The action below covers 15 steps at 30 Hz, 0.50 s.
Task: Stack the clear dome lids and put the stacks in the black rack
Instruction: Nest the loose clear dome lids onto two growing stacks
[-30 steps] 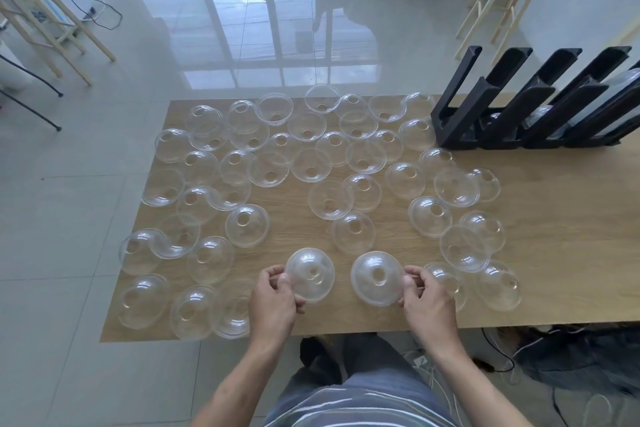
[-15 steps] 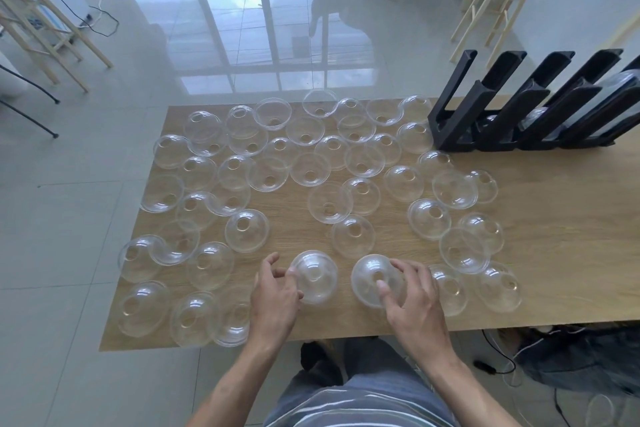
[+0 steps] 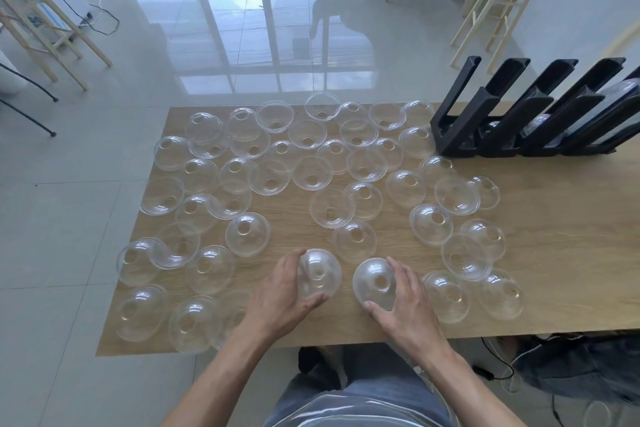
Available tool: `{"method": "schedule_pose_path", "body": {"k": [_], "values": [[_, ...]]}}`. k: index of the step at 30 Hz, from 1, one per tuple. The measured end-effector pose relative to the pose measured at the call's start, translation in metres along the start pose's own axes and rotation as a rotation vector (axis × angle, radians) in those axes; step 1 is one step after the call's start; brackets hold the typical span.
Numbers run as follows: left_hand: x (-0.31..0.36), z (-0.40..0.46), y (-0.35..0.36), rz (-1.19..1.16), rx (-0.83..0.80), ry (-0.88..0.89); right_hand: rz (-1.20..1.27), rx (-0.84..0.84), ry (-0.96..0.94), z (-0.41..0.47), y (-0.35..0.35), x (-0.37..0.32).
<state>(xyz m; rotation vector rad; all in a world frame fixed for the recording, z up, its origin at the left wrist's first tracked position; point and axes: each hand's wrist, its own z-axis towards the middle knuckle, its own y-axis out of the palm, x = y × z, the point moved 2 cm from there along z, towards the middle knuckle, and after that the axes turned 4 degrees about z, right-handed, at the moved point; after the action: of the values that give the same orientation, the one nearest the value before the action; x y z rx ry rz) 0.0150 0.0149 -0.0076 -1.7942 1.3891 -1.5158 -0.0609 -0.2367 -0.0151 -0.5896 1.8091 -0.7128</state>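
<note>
Grey floor tiles surround a wooden table [image 3: 554, 253] covered with clear dome lids; the black rack [image 3: 526, 114] stands far beyond the right hand [image 3: 403, 302], at the table's back corner. The left hand [image 3: 280, 295] curls its fingers and thumb around one dome lid [image 3: 320, 274], and the right hand grips a second dome lid [image 3: 375, 282] just beside it. No writing is readable on the lids

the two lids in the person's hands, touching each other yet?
Apart. The head view shows a strip of bare wooden table between the lid in the left hand and the lid in the right hand.
</note>
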Motion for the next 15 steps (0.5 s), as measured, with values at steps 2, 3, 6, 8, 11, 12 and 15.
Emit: {"method": "schedule_pose_path", "body": {"k": [2,3,6,8,11,12,15], "values": [[-0.001,0.002,0.0,-0.004,-0.003,-0.014,0.021,0.009,0.009,0.002,-0.002,-0.001],[-0.002,0.003,0.001,-0.003,-0.006,-0.024,0.031,0.006,0.012,0.004,-0.003,-0.002],[-0.003,0.004,0.004,0.003,-0.019,-0.047,0.049,-0.021,0.014,0.009,-0.004,-0.001],[-0.002,0.005,0.008,0.015,-0.037,-0.041,0.06,-0.04,0.016,0.012,-0.005,0.001],[0.001,0.005,0.017,0.029,-0.051,-0.006,0.044,-0.068,0.004,0.015,-0.004,0.004],[0.003,0.005,0.02,0.025,-0.039,0.001,0.037,-0.079,-0.003,0.017,-0.003,0.005],[0.008,0.005,0.027,0.01,0.007,0.013,0.037,-0.093,-0.009,0.019,-0.002,0.009]]}}
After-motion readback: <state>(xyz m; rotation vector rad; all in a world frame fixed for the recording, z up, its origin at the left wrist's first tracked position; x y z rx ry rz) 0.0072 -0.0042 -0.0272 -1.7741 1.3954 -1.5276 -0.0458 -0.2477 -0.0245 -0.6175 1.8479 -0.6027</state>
